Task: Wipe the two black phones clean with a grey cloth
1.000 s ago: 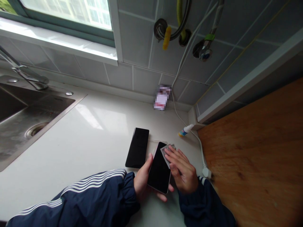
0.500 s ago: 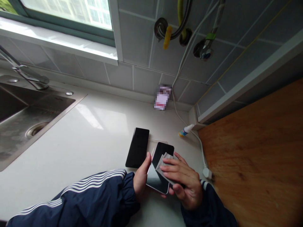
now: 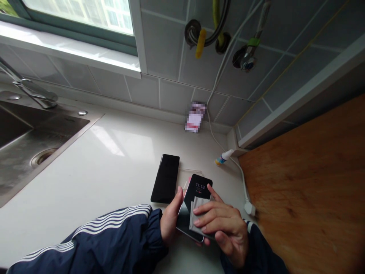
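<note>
A smartphone [image 3: 196, 190] lies tilted in the left hand [image 3: 170, 220], screen up and lit, showing 11:13. Its long axis runs from the person toward the wall, with the top end leaning slightly right. The thumb and fingers of the left hand are closed on the phone's lower left edge. The right hand [image 3: 226, 232] presses a folded grey cloth [image 3: 199, 217] against the lower screen, its fingers extended and closed over the cloth. A second, dark smartphone [image 3: 165, 179] lies flat just left of the first, and a clear plastic sheet [image 3: 192, 171] lies just beyond. Both rest on the white surface [image 3: 94, 186]. A stainless steel sink [image 3: 37, 140] is set into the surface at left, below a window [image 3: 76, 15]. Grey tile [image 3: 171, 95] covers the wall ahead. A wooden panel [image 3: 308, 190] lies at right.
</note>
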{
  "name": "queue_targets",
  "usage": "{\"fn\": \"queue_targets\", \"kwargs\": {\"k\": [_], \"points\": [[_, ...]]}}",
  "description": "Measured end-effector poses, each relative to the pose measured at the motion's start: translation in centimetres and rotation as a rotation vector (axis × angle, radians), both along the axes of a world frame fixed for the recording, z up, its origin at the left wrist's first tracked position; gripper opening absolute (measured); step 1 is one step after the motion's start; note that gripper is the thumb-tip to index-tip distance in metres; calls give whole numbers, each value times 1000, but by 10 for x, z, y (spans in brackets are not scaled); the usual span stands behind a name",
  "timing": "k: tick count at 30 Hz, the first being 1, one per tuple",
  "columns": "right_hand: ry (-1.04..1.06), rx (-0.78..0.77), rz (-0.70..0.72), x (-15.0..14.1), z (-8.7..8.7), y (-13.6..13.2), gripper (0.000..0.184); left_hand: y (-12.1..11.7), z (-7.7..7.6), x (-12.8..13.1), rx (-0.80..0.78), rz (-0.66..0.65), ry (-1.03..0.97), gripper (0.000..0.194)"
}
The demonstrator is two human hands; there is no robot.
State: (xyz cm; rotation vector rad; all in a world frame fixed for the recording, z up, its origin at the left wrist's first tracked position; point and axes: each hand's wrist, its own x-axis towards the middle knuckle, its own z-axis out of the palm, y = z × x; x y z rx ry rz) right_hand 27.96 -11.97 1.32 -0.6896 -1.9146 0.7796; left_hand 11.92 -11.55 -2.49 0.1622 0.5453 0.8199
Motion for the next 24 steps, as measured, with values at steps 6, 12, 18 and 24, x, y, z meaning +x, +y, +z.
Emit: {"fn": "queue_targets", "kwargs": {"k": [6, 12, 18, 24], "points": [[-54, 64, -45, 5, -8, 2, 26, -1, -17, -2, 5, -140, -51, 82], [-142, 151, -150, 13, -23, 9, 26, 2, -20, -8, 18, -287, -163, 100], [-160, 177, -256, 17, -28, 12, 26, 2, -20, -7, 14, -325, -173, 107], [-250, 188, -363, 20, -34, 18, 33, 1, -23, -3, 22, -318, -197, 102]]}}
